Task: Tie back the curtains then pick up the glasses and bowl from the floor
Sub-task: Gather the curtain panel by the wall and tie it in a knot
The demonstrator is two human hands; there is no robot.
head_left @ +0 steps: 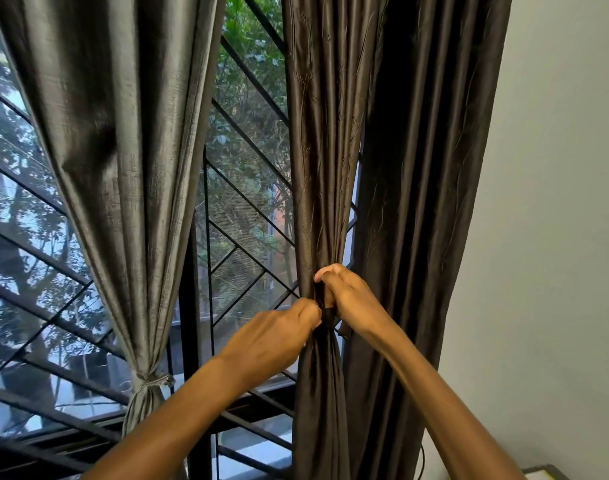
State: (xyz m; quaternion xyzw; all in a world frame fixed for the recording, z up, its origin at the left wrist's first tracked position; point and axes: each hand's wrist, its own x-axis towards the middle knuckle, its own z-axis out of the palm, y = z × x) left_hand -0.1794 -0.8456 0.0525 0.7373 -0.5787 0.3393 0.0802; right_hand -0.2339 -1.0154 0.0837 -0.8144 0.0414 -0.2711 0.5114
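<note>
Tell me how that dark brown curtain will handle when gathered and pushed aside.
Probably floppy: the dark curtain pinches into narrow folds where the left hand and right hand grip it. Its sheen suggests it may slip.

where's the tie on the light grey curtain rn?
Head view, lower left: the grey fabric tie is cinched round the silvery grey curtain, against the black window grille, below-left of the left hand at the dark brown curtain.

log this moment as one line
step: tying brown curtain | left hand: pinches tie | right hand: grips brown curtain | grey curtain: tied
</note>
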